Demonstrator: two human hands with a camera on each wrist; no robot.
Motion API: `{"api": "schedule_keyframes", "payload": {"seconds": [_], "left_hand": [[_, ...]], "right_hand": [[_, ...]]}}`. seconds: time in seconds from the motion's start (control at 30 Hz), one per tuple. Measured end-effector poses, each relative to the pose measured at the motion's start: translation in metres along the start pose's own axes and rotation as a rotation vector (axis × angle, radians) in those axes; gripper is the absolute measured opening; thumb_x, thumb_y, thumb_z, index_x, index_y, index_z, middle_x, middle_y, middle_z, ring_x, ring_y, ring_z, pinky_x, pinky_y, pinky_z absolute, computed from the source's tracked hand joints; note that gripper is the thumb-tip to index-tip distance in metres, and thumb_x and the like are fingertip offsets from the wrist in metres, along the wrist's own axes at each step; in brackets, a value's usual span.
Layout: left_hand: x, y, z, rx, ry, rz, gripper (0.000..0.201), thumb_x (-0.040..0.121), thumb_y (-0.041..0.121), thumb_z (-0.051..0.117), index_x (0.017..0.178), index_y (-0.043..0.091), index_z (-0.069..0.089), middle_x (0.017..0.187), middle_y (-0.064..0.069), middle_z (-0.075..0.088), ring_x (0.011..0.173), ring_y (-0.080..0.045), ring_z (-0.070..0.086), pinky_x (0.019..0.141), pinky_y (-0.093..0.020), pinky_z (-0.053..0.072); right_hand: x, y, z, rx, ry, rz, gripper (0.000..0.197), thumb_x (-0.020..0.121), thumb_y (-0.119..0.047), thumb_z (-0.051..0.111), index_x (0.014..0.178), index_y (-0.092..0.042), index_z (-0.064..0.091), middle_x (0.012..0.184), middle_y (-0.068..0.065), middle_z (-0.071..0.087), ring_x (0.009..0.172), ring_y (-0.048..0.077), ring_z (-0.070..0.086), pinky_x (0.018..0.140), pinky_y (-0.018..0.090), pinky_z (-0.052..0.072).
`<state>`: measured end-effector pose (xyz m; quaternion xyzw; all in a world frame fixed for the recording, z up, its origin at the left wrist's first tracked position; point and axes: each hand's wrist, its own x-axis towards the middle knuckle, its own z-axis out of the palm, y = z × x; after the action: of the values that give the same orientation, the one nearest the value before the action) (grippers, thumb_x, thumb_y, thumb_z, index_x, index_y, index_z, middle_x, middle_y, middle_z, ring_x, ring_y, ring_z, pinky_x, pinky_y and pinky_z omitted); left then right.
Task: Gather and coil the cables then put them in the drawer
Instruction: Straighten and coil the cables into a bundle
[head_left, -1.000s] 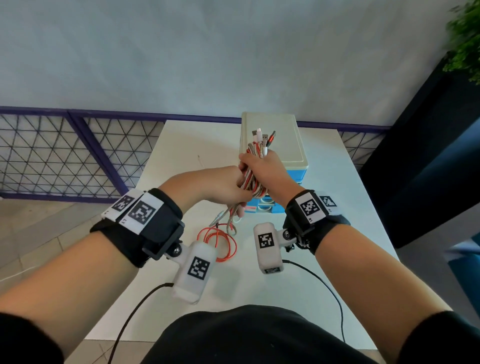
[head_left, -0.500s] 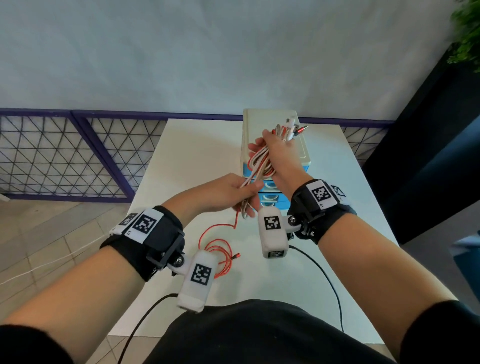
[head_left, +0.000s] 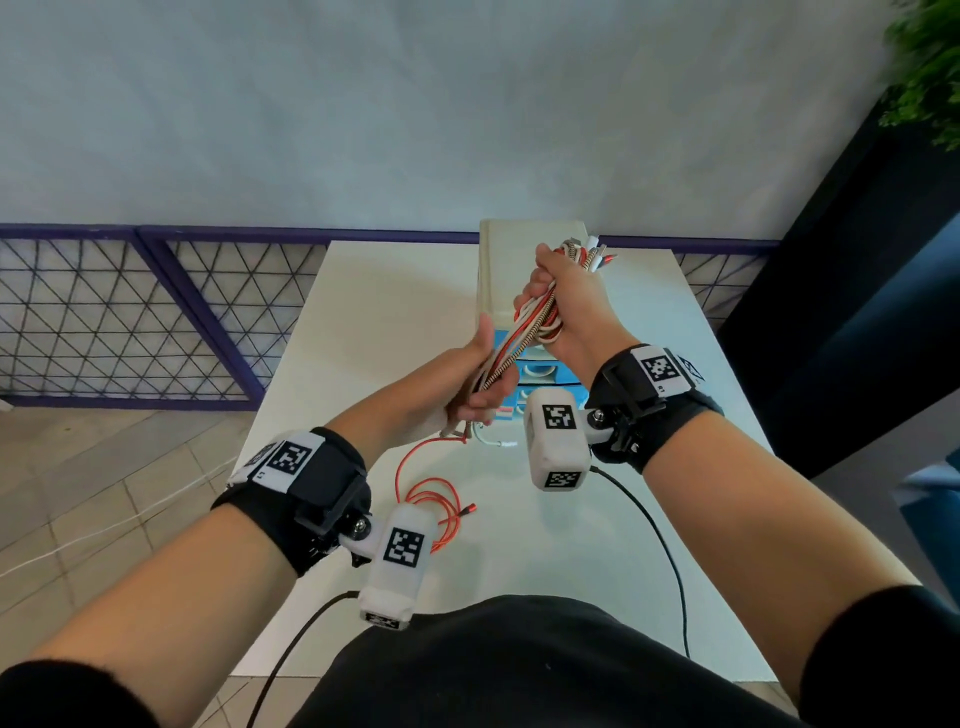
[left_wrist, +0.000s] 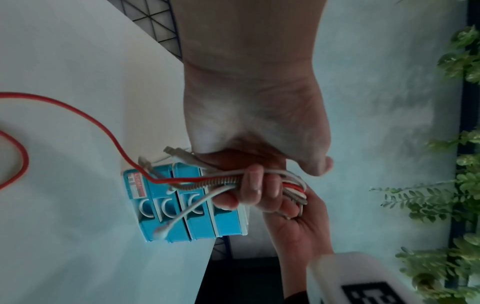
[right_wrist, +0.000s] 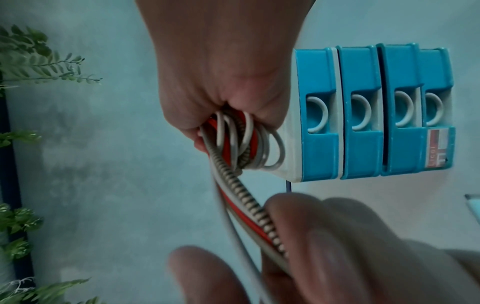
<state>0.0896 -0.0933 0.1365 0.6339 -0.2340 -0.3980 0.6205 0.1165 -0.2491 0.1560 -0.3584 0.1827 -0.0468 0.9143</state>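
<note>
Both hands' grip (head_left: 563, 301) (head_left: 480, 384) clasps the cable bundle (head_left: 524, 338) above the table (head_left: 363, 322)

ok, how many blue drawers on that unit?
4, in one stack: top drawer under the white lid, second drawer, third drawer, and bottom drawer with the sticker. The right wrist view shows all of them.

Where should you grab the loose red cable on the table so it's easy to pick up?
Best guess: pinch the red cable on its looped part, coming down from above. The loops lie flat on the white table, bunched together, so one pinch catches several strands. The left hand is nearest, but both it and the right hand grip the cable bundle.
</note>
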Motion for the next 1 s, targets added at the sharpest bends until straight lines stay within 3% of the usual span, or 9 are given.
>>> {"api": "schedule_keyframes", "payload": {"seconds": [0.1,0.17,0.33,0.4,0.53,0.7,0.77,0.93,1.0], "left_hand": [[0.001,-0.003,-0.003,-0.048,-0.064,-0.011,0.052,0.093,0.055,0.025,0.074,0.013,0.049,0.060,-0.002,0.039,0.055,-0.015,0.035,0.060,-0.025,0.032],[-0.001,-0.005,-0.006,0.083,-0.084,0.003,0.047,0.091,0.053,0.028,0.078,0.013,0.048,0.068,-0.002,0.050,0.067,-0.018,0.049,0.064,-0.022,0.038],[-0.004,-0.001,-0.014,0.399,-0.085,-0.026,0.050,0.088,0.056,0.028,0.076,0.013,0.051,0.065,0.004,0.058,0.087,-0.015,0.067,0.055,-0.018,0.032],[-0.004,0.000,-0.016,0.436,-0.072,-0.020,0.047,0.088,0.053,0.032,0.074,0.014,0.054,0.065,0.005,0.061,0.088,-0.015,0.068,0.063,-0.011,0.041],[-0.003,-0.003,-0.027,0.583,-0.022,0.009,0.047,0.087,0.051,0.040,0.078,0.009,0.060,0.069,0.007,0.063,0.082,-0.015,0.059,0.085,-0.032,0.046],[-0.006,0.004,-0.028,0.640,0.002,-0.008,0.031,0.097,0.032,0.043,0.081,0.014,0.061,0.075,-0.006,0.060,0.070,-0.011,0.055,0.072,-0.020,0.047],[-0.008,0.005,-0.027,0.607,0.018,0.000,0.029,0.099,0.025,0.042,0.087,0.011,0.064,0.072,-0.008,0.055,0.065,-0.011,0.051,0.068,-0.023,0.046],[-0.006,0.007,-0.029,0.853,0.116,0.021,0.021,0.094,0.028,0.052,0.101,0.020,0.070,0.073,0.014,0.055,0.071,-0.010,0.048,0.070,-0.025,0.040],[-0.002,0.013,-0.031,1.046,0.198,0.127,0.021,0.086,0.033,0.063,0.103,0.022,0.072,0.078,0.018,0.063,0.071,-0.006,0.051,0.076,-0.024,0.042]], "right_hand": [[0.000,-0.002,0.000,0.022,-0.020,0.029,0.030,0.097,-0.016,0.055,0.068,-0.017,0.044,0.042,-0.008,0.038,0.034,0.003,0.042,0.040,0.019,0.041],[-0.001,-0.004,-0.001,0.024,-0.044,0.046,0.030,0.097,-0.016,0.055,0.068,-0.017,0.044,0.043,-0.008,0.039,0.034,0.003,0.043,0.040,0.019,0.042],[-0.004,-0.006,-0.003,-0.014,-0.115,0.088,0.029,0.097,-0.017,0.053,0.069,-0.016,0.048,0.043,-0.007,0.042,0.035,0.004,0.044,0.041,0.020,0.044],[-0.005,-0.007,-0.004,-0.030,-0.137,0.106,0.028,0.098,-0.017,0.052,0.070,-0.015,0.049,0.043,-0.007,0.043,0.035,0.005,0.044,0.041,0.020,0.044],[-0.005,-0.012,-0.009,-0.069,-0.193,0.146,0.027,0.098,-0.016,0.052,0.071,-0.014,0.050,0.043,-0.007,0.044,0.035,0.004,0.044,0.042,0.017,0.042],[-0.004,-0.015,-0.014,-0.080,-0.232,0.188,0.024,0.096,-0.017,0.053,0.073,-0.013,0.052,0.045,-0.007,0.045,0.036,0.004,0.045,0.042,0.017,0.042],[-0.006,-0.019,-0.014,-0.098,-0.229,0.184,0.024,0.096,-0.017,0.053,0.073,-0.013,0.051,0.045,-0.007,0.045,0.037,0.004,0.045,0.042,0.018,0.043],[-0.015,-0.029,-0.009,-0.495,-0.273,0.123,0.018,0.095,-0.016,0.056,0.078,-0.012,0.054,0.053,-0.003,0.054,0.044,0.008,0.054,0.049,0.024,0.051],[-0.018,-0.027,-0.005,-0.690,-0.289,0.086,0.013,0.094,-0.014,0.059,0.082,-0.007,0.060,0.062,0.002,0.064,0.052,0.013,0.063,0.056,0.028,0.057]]}}
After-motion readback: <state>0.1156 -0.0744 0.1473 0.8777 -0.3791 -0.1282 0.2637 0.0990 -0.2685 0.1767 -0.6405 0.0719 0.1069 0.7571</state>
